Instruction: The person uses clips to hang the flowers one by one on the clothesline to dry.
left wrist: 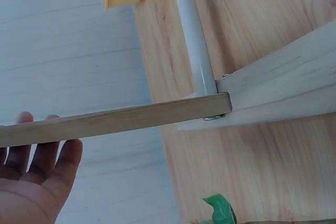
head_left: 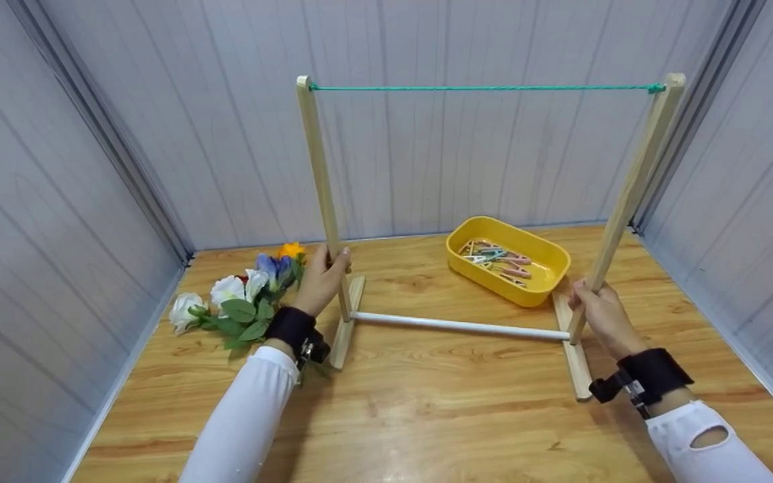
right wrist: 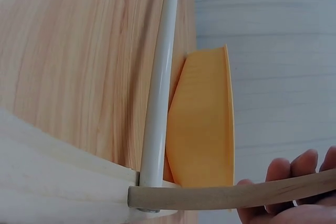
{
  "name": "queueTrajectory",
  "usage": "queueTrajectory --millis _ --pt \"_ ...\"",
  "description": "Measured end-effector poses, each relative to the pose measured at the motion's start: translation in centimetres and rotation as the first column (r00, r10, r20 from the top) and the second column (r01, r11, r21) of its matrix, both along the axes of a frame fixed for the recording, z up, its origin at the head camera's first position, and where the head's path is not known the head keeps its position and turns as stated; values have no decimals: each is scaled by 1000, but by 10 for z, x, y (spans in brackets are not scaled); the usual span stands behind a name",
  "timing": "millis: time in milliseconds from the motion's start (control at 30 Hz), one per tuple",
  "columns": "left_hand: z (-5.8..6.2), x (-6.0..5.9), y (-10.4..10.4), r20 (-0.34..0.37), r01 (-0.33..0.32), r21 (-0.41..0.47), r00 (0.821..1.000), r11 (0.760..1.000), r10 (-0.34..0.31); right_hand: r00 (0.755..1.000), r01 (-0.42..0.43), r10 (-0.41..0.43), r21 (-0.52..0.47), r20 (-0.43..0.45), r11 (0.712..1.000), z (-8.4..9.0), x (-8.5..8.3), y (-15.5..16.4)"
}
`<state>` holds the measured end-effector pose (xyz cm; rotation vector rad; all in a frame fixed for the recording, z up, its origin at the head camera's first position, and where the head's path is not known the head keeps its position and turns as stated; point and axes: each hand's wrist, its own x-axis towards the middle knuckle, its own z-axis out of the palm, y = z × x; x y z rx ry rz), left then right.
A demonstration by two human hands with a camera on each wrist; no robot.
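Note:
A wooden rack [head_left: 323, 168] stands on the table, its two uprights joined by a green cord [head_left: 480, 88] at the top and a white rod [head_left: 460, 325] near the feet. My left hand [head_left: 323, 280] grips the left upright [left wrist: 115, 121] low down, fingers curled round it. On the other side my right hand [head_left: 602, 315] holds the right upright [right wrist: 231, 196] a little above its foot. Both wrist views show fingers around the wood and the white rod meeting the upright's lower end.
Behind the rod sits a yellow basin [head_left: 554, 261] with several small coloured clothespins [head_left: 514, 258] inside. Artificial flowers [head_left: 229, 290] with green leaves lie left of the rack, beside my left wrist. Pale panel walls [head_left: 386, 154] enclose the wooden table [head_left: 427, 416] at back and sides.

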<state>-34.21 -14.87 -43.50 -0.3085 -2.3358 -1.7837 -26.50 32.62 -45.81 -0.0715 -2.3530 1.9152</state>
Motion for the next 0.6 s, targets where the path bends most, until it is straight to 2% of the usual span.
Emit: queueTrajectory --millis 167,300,333,433,500,600 --pt "-3 -2 -7 -21 -43 133 999 990 46 998 -59 59 12 6 998 2 -1 -8" --pt "-8 -3 -12 -36 -58 203 997 978 67 986 -168 167 128 16 977 3 -3 -6" --pt "-9 -3 -12 -39 -68 208 996 976 78 979 -201 202 183 12 962 4 -4 -4" --pt "-12 -2 -14 -42 -117 211 991 970 129 957 -267 291 366 -11 892 6 -9 5" --pt "-12 0 -14 -38 -162 212 984 964 173 948 -255 314 469 -49 845 8 -15 12" --pt "-12 4 -15 -34 -211 214 974 954 223 938 -186 317 571 -138 800 11 -27 16"
